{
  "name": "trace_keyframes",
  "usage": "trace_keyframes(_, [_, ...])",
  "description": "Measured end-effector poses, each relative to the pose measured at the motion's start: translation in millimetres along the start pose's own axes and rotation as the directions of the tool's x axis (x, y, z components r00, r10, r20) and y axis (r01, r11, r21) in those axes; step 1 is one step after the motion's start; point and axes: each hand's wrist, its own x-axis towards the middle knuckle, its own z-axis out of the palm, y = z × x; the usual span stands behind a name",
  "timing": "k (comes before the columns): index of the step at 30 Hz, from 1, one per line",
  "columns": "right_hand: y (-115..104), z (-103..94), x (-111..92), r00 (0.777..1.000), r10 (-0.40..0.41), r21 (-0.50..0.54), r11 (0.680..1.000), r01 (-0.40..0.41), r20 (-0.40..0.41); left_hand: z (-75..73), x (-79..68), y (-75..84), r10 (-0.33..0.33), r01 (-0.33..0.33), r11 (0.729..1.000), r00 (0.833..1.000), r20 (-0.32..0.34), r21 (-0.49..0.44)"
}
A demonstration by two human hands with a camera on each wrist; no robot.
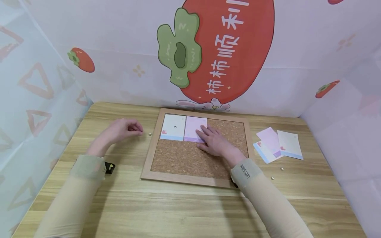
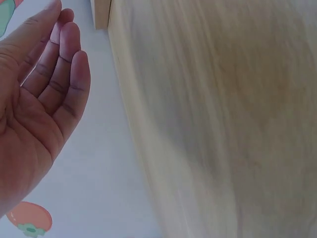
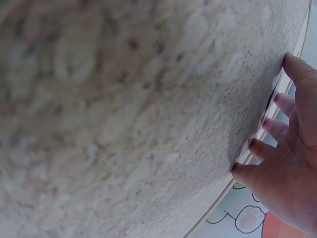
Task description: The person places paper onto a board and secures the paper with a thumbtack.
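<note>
A wooden table (image 1: pixel 190 205) is seen before a backdrop printed with a large red persimmon (image 1: pixel 229 49). A cork board (image 1: pixel 196 148) in a wooden frame is laid at its centre. At the board's 11 o'clock corner a white card (image 1: pixel 173 127) is already pinned; just beside it, toward 12, a pink card (image 1: pixel 193 128) is pressed flat under the straight fingers of the right hand (image 1: pixel 215 141). The pink card is judged thin, light, bendable and apt to slide; it is best steadied by flat pressure. Its long axis is pointed from 6 to 12. The left hand (image 1: pixel 122 129) is held loosely curled over the table at 9 o'clock, grasping nothing visible, near a small pin (image 1: pixel 149 134). Spare cards (image 1: pixel 278 144) are spread at 3 o'clock.
</note>
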Motion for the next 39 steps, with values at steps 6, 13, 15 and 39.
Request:
trace_keyframes(6, [0,-0.2,0,1.0,-0.011,0.024,1.0,0.012,-0.003,5.0,3.3,10.2,0.019,-0.019,0.999,1.0,0.003,-0.026])
trace_keyframes(13, [1,0.7,0,1.0,-0.017,0.03,0.999,0.017,-0.013,8.1,5.5,23.8,0.0,0.0,1.0,1.0,-0.02,-0.024])
trace_keyframes(15, [1,1.1,0,1.0,-0.018,0.03,0.999,0.018,-0.014,9.2,6.2,27.1,0.0,0.0,1.0,1.0,-0.022,-0.03])
trace_keyframes(39, [0,1.5,-1,1.0,-0.019,0.028,0.999,0.019,-0.009,22.1,18.4,54.9,0.107,-0.106,0.994,0.991,0.083,-0.024])
